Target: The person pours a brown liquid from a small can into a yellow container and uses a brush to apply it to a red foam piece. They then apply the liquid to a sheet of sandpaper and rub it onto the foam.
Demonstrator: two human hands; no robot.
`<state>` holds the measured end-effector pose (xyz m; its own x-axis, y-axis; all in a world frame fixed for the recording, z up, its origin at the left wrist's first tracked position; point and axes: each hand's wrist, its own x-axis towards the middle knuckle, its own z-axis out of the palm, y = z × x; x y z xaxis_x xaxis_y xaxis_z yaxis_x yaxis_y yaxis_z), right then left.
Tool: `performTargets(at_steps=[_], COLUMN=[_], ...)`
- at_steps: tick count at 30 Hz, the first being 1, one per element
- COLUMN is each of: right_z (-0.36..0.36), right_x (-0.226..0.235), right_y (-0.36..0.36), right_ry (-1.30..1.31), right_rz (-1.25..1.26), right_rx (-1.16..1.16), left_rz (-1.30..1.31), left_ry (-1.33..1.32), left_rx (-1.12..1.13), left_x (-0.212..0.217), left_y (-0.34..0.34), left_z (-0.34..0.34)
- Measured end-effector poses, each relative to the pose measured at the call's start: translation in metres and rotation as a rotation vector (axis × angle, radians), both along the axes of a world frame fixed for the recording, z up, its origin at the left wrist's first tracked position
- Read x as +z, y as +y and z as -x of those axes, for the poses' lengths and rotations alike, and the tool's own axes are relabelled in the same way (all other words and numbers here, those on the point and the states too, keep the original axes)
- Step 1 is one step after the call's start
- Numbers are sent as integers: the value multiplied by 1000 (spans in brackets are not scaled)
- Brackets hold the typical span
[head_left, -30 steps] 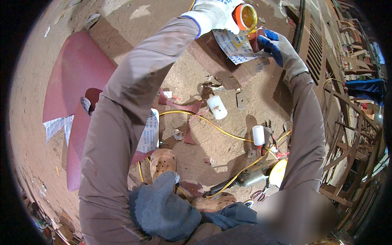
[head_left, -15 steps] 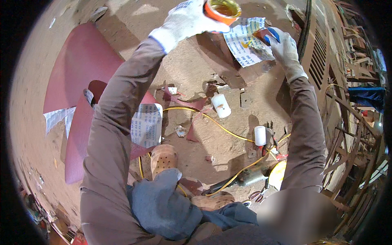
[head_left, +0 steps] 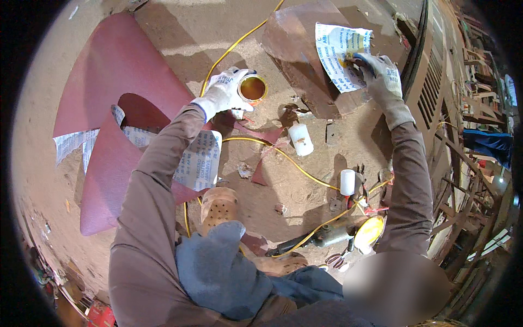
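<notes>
My left hand point(head_left: 224, 92), in a white work glove, grips a small open tub point(head_left: 253, 88) of amber liquid, tipped so its mouth faces me. My gloved right hand point(head_left: 383, 76) has its fingers closed at a sheet of sandpaper point(head_left: 330, 52), printed backing up. A small dark piece seems to sit in those fingertips, too unclear to name. Yellow smears mark the sheet beside them. Beneath the sheet is a brown board point(head_left: 289, 35).
Large curled reddish sandpaper point(head_left: 117, 65) spreads on the left. A yellow cord point(head_left: 297, 163) crosses the ground. White containers point(head_left: 300, 139) stand mid-ground. An angle grinder point(head_left: 332, 234), scissors point(head_left: 339, 259) and a yellow disc point(head_left: 370, 231) lie near my right arm. Metal frames line the right.
My left hand has brought the tub down and left, away from the sheet. My right hand has shifted slightly right and down, still at the sheet, where the yellow smear looks more spread.
</notes>
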<state>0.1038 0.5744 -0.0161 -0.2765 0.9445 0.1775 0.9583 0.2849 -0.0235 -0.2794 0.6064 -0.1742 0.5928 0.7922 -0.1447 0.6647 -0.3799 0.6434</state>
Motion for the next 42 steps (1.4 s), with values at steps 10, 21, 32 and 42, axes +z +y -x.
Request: performTargets(at_steps=[10, 21, 32, 42], right_z=[-3, 4, 6, -13], right_x=[2, -9, 9, 4], right_y=[1, 9, -45, 6], right_ry=[198, 112, 167, 243], right_rz=[-25, -21, 89, -35], right_rx=[-183, 47, 160, -387], left_rz=[-422, -665, -501, -574], left_ry=[-34, 176, 266, 115], left_rx=[90, 135, -52, -157], left_x=[54, 115, 106, 105], left_y=[6, -7, 27, 60], left_z=[5, -147, -176, -185])
